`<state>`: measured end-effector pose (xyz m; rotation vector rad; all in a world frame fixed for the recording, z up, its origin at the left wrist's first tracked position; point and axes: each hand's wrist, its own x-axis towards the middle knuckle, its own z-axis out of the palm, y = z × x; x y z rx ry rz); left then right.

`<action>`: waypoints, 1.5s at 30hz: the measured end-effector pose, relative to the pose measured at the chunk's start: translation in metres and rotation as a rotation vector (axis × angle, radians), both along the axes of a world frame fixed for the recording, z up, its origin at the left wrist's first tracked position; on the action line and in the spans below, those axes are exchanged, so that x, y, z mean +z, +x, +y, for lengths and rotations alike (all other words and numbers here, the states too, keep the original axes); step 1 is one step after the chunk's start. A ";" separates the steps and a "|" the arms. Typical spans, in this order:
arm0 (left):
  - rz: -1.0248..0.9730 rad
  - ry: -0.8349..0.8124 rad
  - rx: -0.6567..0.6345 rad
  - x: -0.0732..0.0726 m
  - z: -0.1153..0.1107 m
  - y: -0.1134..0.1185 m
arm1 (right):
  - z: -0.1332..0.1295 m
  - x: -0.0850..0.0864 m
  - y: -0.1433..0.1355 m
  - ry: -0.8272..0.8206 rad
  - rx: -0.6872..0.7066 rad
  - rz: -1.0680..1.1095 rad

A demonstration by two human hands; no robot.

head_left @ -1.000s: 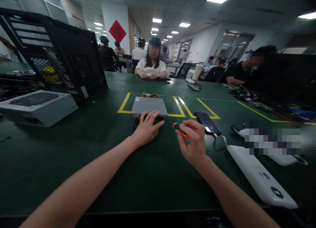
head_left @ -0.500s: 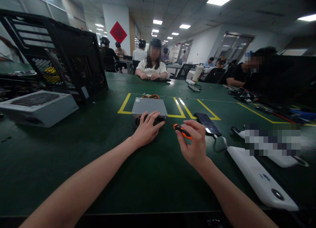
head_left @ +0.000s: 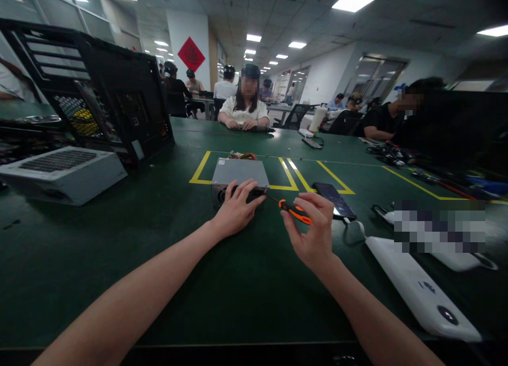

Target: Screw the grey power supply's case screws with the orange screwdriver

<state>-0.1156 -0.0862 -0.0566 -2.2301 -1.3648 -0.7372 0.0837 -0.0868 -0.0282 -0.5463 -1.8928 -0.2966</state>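
Note:
A grey computer power supply [head_left: 241,171] lies on the green table in front of me, its bundle of coloured cables [head_left: 243,156] at the far side. My left hand [head_left: 236,210] grips its near side, with the fingers laid over the front edge and the dark fan face. In my right hand [head_left: 311,226] is an orange and black screwdriver [head_left: 292,210], pinched by the handle between thumb and fingers. Its thin shaft points left at the right end of the power supply's near face. The exact spot where the tip meets is too small to make out.
On the left stand a black computer case [head_left: 137,109] and a second power supply [head_left: 75,178]. A phone [head_left: 333,199] lies beyond my right hand, cabled to a white power bank [head_left: 423,286]. A person [head_left: 244,109] sits across the table, another [head_left: 383,120] at the right.
The screwdriver's handle has turned slightly in my right hand, and those fingers have shifted a little. My left hand and the power supply have stayed in place.

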 end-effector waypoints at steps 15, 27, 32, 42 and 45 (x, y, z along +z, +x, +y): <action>0.026 -0.006 0.013 0.000 0.000 -0.001 | 0.001 0.001 0.000 0.002 0.020 -0.001; 0.023 -0.009 0.009 0.000 0.000 -0.001 | 0.000 0.001 -0.001 -0.051 0.039 0.009; 0.021 -0.014 0.012 0.002 0.000 -0.001 | 0.000 0.001 0.000 -0.062 0.045 0.007; 0.031 -0.012 0.015 0.000 0.000 -0.001 | -0.001 -0.001 -0.001 -0.042 0.075 0.004; 0.032 -0.015 0.016 0.001 0.000 -0.001 | -0.001 0.000 0.000 -0.037 0.067 0.036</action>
